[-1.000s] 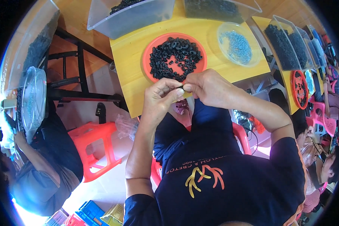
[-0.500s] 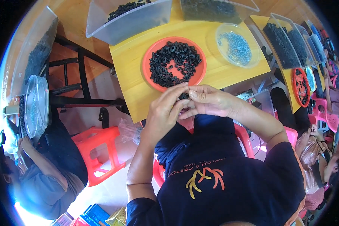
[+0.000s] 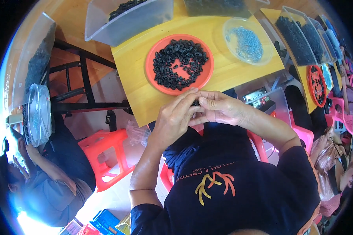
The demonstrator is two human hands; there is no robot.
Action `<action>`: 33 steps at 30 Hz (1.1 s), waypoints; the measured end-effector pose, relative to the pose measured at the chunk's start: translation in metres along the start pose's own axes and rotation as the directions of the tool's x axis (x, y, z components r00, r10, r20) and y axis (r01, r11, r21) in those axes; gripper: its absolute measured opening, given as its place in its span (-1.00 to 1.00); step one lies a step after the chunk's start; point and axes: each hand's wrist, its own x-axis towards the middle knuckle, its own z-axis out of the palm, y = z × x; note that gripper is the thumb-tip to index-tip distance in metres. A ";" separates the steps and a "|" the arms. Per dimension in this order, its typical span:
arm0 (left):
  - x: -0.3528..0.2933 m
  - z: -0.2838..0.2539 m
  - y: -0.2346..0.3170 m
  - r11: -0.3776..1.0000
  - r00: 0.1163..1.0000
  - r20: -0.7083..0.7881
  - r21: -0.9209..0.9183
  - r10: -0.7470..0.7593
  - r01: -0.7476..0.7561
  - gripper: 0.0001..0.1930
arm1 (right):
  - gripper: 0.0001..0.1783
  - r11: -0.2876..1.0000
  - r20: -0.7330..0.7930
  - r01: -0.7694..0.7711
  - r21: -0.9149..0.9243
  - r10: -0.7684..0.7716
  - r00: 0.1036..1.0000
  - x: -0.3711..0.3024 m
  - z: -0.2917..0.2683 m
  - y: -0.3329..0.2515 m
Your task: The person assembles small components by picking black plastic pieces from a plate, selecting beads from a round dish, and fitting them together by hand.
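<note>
My left hand (image 3: 175, 113) and my right hand (image 3: 220, 107) meet fingertip to fingertip above my lap, at the near edge of the yellow table. Both are closed around a small black part (image 3: 195, 103), mostly hidden by the fingers; its exact kind cannot be made out. Just beyond the fingertips lies a round red-orange plate (image 3: 207, 78) heaped with small black ring-like plastic parts (image 3: 180, 51). To its right stands a round clear tub (image 3: 228, 39) holding many tiny clear-blue pieces (image 3: 248, 44).
Clear plastic bins (image 3: 133, 25) of black parts stand along the table's far side. A co-worker (image 3: 55, 172) sits at the left beside a red stool (image 3: 106, 156). Another table (image 3: 272, 19) on the right carries bins and a red plate (image 3: 317, 86). A black metal frame (image 3: 82, 74) stands left of my table.
The view has shifted slightly. My hands stay together, and less of the black part shows between the fingers. The co-worker's arm at the left has moved a little.
</note>
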 end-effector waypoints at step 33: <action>0.031 -0.027 0.012 0.986 0.967 0.248 0.167 -0.055 0.013 -0.67 | -0.38 0.946 -0.033 0.098 0.310 -0.092 0.995 0.006 0.017 0.006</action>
